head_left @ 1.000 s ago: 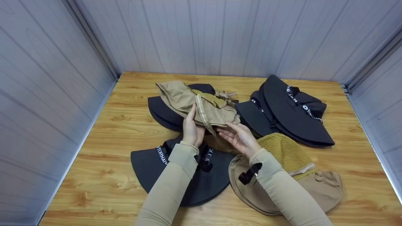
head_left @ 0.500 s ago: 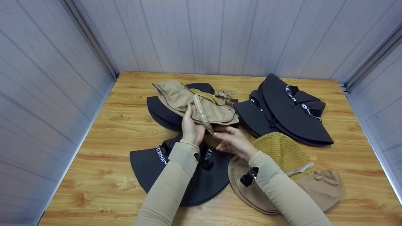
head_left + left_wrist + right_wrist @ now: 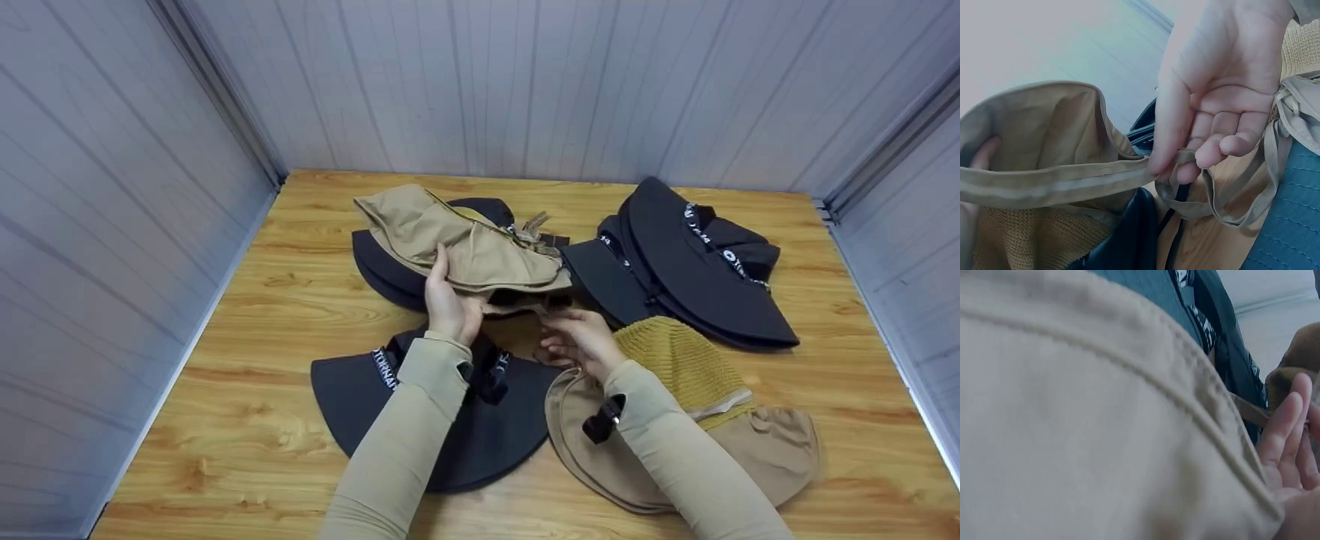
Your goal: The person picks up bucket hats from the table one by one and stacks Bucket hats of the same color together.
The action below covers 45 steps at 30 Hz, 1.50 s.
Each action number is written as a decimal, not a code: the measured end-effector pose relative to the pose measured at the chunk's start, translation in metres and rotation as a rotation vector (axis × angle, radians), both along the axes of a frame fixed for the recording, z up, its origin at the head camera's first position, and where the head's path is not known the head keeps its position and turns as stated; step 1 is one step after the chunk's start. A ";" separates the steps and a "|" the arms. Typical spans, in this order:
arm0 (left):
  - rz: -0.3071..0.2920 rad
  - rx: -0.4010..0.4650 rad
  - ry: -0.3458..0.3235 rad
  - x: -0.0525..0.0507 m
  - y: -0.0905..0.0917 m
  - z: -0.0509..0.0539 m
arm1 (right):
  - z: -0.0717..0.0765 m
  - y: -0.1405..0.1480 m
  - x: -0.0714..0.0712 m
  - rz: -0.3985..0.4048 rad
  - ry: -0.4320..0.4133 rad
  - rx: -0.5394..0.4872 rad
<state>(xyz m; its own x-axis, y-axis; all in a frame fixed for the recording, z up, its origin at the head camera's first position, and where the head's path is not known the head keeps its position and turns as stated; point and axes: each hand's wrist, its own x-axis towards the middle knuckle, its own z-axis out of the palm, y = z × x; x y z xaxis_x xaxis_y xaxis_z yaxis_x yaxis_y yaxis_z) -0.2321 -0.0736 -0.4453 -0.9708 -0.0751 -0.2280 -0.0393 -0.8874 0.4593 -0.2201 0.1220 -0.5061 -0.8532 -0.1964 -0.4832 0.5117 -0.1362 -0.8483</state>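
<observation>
In the head view, the left hand [image 3: 448, 307] gripped a tan sun hat [image 3: 480, 259], thumb on the cloth and fingers beneath, while the right hand [image 3: 581, 337] pinched the hat's near edge. The hat sat just beyond both hands. To the left hand's left, the wooden table [image 3: 247, 352] ran broad to its edge, where a left wall [image 3: 112, 225] rose; beyond the hat, a narrow strip of wood met the back wall [image 3: 487, 90]. Past the right hand it was tighter: a stack of black bucket hats [image 3: 705, 277] stood in the way, with more wood between it and the right wall [image 3: 915, 165]. A dark hat [image 3: 386, 266] showed under the tan one; whether they touched I couldn't tell. Closer in than the left hand, a lettered black hat [image 3: 495, 450] spread beneath the left sleeve [image 3: 397, 450], and a knit-crowned tan hat [image 3: 671, 360] lay beneath the right sleeve.

In the left wrist view, the right hand's thumb and finger held one end of the hat's pale-striped band [image 3: 1061, 183]. Loops of strap [image 3: 1278, 163] hung by its fingers, a stitched dark brim [image 3: 1292, 219] just past them.

In the right wrist view, a blurred tan brim [image 3: 1100, 410] filled most of the space, crowding fingers [image 3: 1278, 433] at the right border.
</observation>
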 end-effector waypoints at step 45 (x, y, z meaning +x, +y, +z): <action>-0.122 -0.062 0.054 0.006 -0.008 0.004 | 0.041 0.035 -0.004 -0.417 0.199 -0.548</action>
